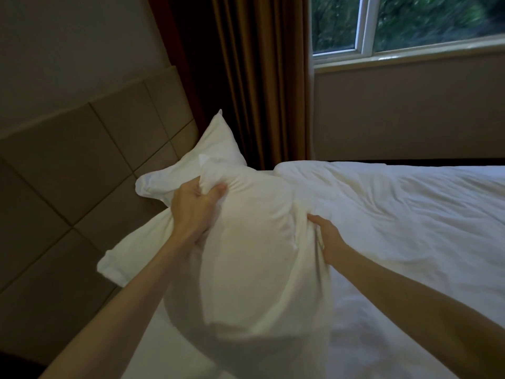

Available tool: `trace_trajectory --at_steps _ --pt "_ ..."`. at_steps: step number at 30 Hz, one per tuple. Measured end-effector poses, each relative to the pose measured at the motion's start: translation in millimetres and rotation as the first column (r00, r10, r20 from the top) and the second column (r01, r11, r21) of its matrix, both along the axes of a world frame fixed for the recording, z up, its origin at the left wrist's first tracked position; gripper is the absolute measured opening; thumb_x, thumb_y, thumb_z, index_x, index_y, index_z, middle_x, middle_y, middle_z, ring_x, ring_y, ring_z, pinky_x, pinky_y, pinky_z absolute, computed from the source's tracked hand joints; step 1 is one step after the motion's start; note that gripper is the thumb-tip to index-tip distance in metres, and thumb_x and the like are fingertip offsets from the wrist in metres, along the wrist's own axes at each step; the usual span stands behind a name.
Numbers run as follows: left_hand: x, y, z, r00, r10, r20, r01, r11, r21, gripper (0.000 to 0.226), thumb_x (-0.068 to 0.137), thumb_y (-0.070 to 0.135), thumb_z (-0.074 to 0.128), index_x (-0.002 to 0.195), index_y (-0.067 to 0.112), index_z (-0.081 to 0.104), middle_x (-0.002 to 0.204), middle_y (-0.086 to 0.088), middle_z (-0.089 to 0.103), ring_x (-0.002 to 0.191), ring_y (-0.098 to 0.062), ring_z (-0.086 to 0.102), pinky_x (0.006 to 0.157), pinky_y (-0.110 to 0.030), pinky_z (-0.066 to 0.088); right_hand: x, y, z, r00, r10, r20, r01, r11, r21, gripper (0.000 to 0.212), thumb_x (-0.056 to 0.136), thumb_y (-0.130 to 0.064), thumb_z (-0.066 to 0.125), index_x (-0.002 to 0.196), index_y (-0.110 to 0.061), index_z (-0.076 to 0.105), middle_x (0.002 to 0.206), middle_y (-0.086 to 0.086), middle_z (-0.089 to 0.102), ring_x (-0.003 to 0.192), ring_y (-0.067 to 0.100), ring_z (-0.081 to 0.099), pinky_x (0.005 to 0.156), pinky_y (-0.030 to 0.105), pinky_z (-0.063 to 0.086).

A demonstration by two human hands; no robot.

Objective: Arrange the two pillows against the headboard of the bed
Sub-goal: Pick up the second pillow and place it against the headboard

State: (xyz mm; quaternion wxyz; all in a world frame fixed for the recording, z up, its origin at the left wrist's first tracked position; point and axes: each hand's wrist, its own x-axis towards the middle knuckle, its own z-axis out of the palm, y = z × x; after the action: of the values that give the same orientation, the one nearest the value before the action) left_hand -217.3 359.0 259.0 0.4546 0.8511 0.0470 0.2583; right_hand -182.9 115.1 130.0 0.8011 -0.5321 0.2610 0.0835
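Note:
I hold a white pillow (pixel 254 258) upright above the bed, in the middle of the view. My left hand (pixel 195 207) grips its upper left corner. My right hand (pixel 329 239) pinches its right edge. Behind it a second white pillow (pixel 207 151) leans against the beige padded headboard (pixel 90 160) at the left, with one corner pointing up. The held pillow hides the lower part of the second one. A white flap of pillowcase (pixel 117 262) sticks out at the left beneath my left forearm.
A white rumpled duvet (pixel 404 214) covers the bed to the right. A brown curtain (pixel 259 77) hangs behind the bed's far corner. A window (pixel 410 26) sits above a beige wall at the upper right.

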Motion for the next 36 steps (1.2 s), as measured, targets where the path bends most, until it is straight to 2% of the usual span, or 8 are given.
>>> trace_trajectory --at_steps 9,12,14,22,26,29,32,36 --pt "47 160 -15 0.999 -0.035 -0.028 0.037 0.996 0.076 0.025 0.077 0.037 0.066 0.056 0.031 0.053 0.051 0.016 0.057 0.054 -0.011 0.055 0.058 -0.027 0.038 51 170 -29 0.993 -0.119 -0.017 0.119 0.993 -0.006 0.071 0.073 -0.024 0.075 0.137 -0.005 0.049 0.131 0.015 0.060 0.117 0.033 0.059 0.099 0.044 0.047" --pt "68 220 -20 0.999 -0.013 -0.047 0.020 0.988 0.152 0.023 0.077 0.039 0.066 0.070 0.017 0.063 0.067 -0.009 0.068 0.072 -0.038 0.063 0.063 -0.034 0.048 71 232 -41 0.994 -0.110 -0.021 0.110 0.994 -0.002 0.073 0.074 -0.025 0.076 0.139 -0.008 0.046 0.134 0.014 0.057 0.120 0.032 0.056 0.095 0.039 0.047" --pt "78 253 -25 0.998 0.000 -0.059 0.013 0.975 0.223 0.037 0.077 0.043 0.063 0.089 0.009 0.069 0.084 -0.015 0.073 0.080 -0.036 0.066 0.073 -0.044 0.055 80 264 -50 0.995 -0.097 -0.007 0.097 0.995 0.002 0.069 0.076 -0.023 0.074 0.138 -0.007 0.048 0.134 0.013 0.058 0.121 0.031 0.056 0.094 0.037 0.047" --pt "96 408 -86 0.930 0.272 -0.247 -0.117 0.857 0.501 0.036 0.084 0.050 0.060 0.080 0.014 0.060 0.077 -0.009 0.067 0.076 -0.035 0.063 0.059 -0.033 0.038 125 413 -108 0.949 0.295 -0.110 -0.300 0.953 -0.037 0.061 0.083 -0.018 0.068 0.135 0.006 0.047 0.140 0.019 0.051 0.126 0.036 0.051 0.108 0.049 0.040" --pt "90 447 -124 0.845 0.420 -0.332 -0.152 0.783 0.604 0.040 0.085 0.047 0.061 0.091 0.007 0.060 0.096 -0.021 0.069 0.090 -0.041 0.063 0.068 -0.041 0.045 124 453 -125 0.861 0.446 -0.246 -0.480 0.871 -0.103 0.057 0.084 -0.017 0.065 0.131 0.010 0.048 0.113 0.018 0.057 0.101 0.034 0.058 0.086 0.040 0.047" --pt "83 463 -155 0.786 0.466 -0.406 -0.062 0.713 0.699 0.042 0.087 0.039 0.060 0.108 0.002 0.059 0.113 -0.021 0.057 0.104 -0.039 0.056 0.079 -0.043 0.045 124 468 -132 0.799 0.536 -0.274 -0.583 0.801 -0.133 0.053 0.088 -0.014 0.060 0.136 0.003 0.045 0.116 0.014 0.053 0.112 0.032 0.054 0.097 0.041 0.042" --pt "70 466 -189 0.758 0.455 -0.467 0.130 0.598 0.791 0.040 0.090 0.033 0.057 0.117 0.004 0.056 0.118 -0.018 0.048 0.105 -0.035 0.050 0.084 -0.042 0.044 134 472 -127 0.813 0.539 -0.220 -0.568 0.818 -0.094 0.041 0.092 -0.009 0.052 0.131 -0.008 0.041 0.118 0.021 0.054 0.086 0.021 0.049 0.088 0.034 0.034" --pt "48 463 -227 0.661 0.515 -0.546 0.059 0.690 0.721 0.056 0.095 0.047 0.042 0.131 0.004 0.042 0.118 -0.016 0.053 0.102 -0.031 0.056 0.079 -0.040 0.047 157 487 -117 0.779 0.604 -0.170 -0.626 0.765 -0.153 0.026 0.088 -0.006 0.056 0.111 -0.013 0.045 0.109 0.020 0.058 0.077 0.019 0.048 0.067 0.027 0.037"
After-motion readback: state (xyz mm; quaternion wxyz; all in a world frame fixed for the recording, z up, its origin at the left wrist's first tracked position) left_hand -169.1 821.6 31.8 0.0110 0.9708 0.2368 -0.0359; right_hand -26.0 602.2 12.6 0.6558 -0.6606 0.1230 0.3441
